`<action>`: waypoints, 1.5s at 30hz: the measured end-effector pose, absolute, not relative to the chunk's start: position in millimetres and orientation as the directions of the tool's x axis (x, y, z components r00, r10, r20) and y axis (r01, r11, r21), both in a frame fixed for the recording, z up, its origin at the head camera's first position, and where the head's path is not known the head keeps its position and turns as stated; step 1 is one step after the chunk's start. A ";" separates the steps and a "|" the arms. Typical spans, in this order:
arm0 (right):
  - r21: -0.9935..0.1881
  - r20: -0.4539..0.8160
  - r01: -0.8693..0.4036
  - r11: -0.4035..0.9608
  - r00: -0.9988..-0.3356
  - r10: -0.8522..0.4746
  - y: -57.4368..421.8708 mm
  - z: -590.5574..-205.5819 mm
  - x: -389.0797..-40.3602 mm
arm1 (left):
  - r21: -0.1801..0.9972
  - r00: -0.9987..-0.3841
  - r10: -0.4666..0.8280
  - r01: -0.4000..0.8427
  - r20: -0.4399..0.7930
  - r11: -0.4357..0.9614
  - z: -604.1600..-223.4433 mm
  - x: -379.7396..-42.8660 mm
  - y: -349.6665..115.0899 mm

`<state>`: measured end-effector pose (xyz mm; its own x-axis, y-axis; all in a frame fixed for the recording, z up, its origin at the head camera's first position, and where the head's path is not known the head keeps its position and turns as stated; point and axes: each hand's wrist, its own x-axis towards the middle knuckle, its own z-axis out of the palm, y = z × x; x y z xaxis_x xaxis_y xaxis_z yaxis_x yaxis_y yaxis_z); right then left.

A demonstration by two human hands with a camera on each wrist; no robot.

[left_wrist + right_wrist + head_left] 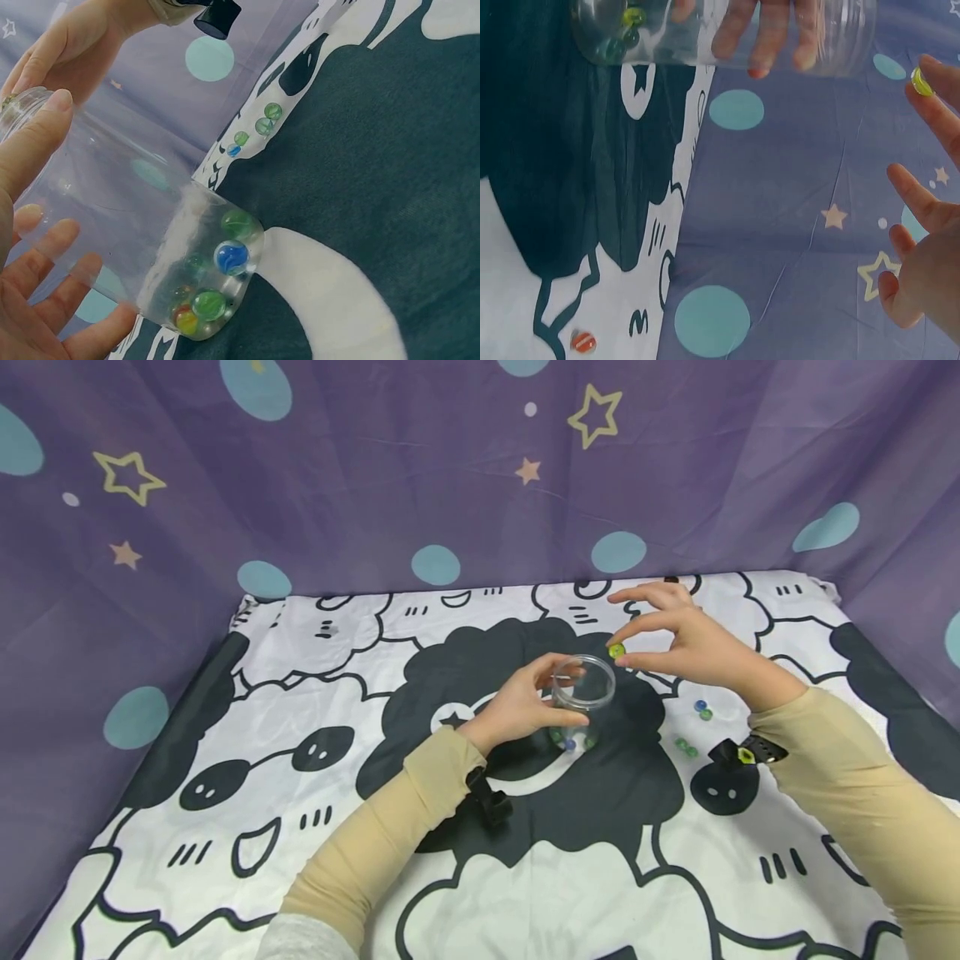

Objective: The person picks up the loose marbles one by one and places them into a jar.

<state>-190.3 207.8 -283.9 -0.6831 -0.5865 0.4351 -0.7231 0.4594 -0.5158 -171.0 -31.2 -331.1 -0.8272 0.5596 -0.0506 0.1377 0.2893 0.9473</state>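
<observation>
A clear, lidless jar stands upright on the dark part of the cloth. My left hand grips it around its side, thumb toward me and fingers behind. Several marbles lie at the jar's bottom, among them a blue swirled marble, a green marble and a red-and-yellow marble. Just right of the jar's rim, my right hand pinches a yellow-green marble between thumb and index finger, its other fingers spread. In the right wrist view that marble shows at the fingertips.
Right of the jar, a blue marble lies against a green one, with a pair of green marbles nearer me. An orange-red marble rests on the white cloth in the right wrist view. A purple curtain hangs behind the table.
</observation>
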 end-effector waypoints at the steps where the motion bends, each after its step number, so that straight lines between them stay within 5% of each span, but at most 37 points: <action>1: -0.511 0.441 -0.730 0.454 -0.676 -0.591 206.0 -284.6 -190.7 | 0.946 -0.827 0.560 0.139 -0.051 0.292 -328.1 -169.4 -31.1; 45: -0.483 0.401 -0.726 0.490 -0.680 -0.613 203.7 -291.8 -187.6 | 0.952 -0.834 0.551 0.146 -0.027 0.267 -354.1 -182.0 -30.5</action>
